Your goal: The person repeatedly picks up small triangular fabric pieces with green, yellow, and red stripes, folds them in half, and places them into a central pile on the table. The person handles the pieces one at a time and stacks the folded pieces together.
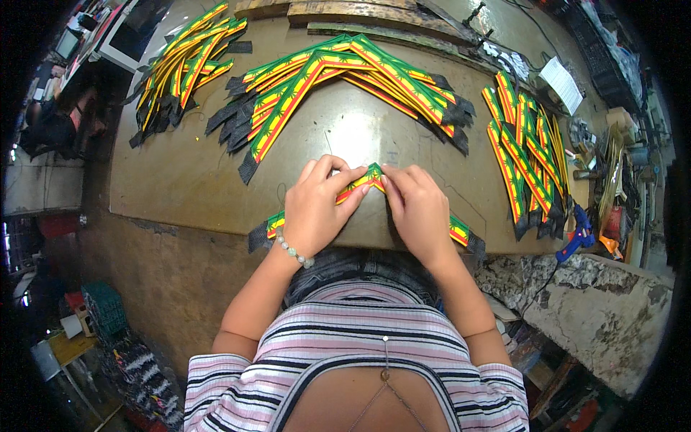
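Note:
A green, yellow and red patterned strap (373, 177) with black ends lies across the table's near edge, bent to a point in the middle. My left hand (322, 198) pinches it just left of that point, thumb and fingers pressed together. From the other side my right hand (417, 209) grips the strap beside the same point. Both black ends show past my wrists; the stretches under my palms are hidden. Just beyond my hands is a pile of like straps (317, 72), each bent into a V with its point away from me.
More straps lie in a heap (188, 68) at the far left and another bundle (522, 151) at the right. A blue glue gun (578, 234) sits at the right table edge. Wooden boards (353, 14) run along the back, near a white paper (560, 85).

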`<act>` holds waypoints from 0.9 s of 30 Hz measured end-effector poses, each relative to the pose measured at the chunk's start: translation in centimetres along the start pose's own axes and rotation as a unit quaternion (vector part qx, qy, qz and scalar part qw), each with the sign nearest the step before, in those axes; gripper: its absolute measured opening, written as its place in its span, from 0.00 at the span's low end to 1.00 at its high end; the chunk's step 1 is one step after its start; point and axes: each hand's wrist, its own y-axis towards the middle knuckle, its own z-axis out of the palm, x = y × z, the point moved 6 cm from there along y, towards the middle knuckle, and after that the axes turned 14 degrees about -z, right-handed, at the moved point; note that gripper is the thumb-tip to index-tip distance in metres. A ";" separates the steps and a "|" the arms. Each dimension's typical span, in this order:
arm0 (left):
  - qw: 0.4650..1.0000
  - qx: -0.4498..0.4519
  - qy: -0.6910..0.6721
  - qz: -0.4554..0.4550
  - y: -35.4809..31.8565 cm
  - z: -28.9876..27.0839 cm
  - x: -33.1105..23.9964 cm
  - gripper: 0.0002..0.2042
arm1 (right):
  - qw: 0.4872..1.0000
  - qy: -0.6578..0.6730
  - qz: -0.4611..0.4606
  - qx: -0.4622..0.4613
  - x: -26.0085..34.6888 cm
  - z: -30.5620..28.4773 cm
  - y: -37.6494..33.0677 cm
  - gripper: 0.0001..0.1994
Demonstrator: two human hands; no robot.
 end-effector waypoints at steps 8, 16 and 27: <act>1.000 -0.007 -0.002 0.002 -0.1 0.1 0.2 0.12 | 0.992 -0.101 -0.074 0.014 1.3 1.3 -0.4 0.18; 1.000 -0.014 0.007 0.003 -0.2 0.2 0.1 0.12 | 0.994 -0.067 -0.081 0.032 0.6 1.9 -1.2 0.23; 1.000 -0.026 0.007 0.011 -0.3 0.2 0.1 0.12 | 0.994 0.025 -0.036 0.103 1.2 1.0 0.2 0.28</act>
